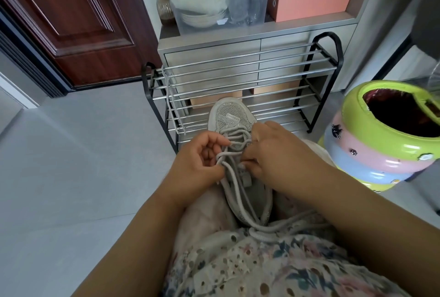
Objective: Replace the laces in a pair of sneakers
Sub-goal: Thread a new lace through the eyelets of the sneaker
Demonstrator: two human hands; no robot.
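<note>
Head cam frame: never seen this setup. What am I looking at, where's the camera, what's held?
There is no robot here. One wide-angle camera sits on a person's head and looks down at their two bare hands. A grey mesh sneaker lies on the lap, toe pointing away. The left hand pinches the thick grey round lace where it is being threaded; the right hand grips the shoe's other side, fingers curled at the eyelets. Loose lace ends trail toward the floral dress. Beyond stand a black-and-chrome shoe rack, with another grey lace draped over it, and a striped green, pink and blue pot.
</note>
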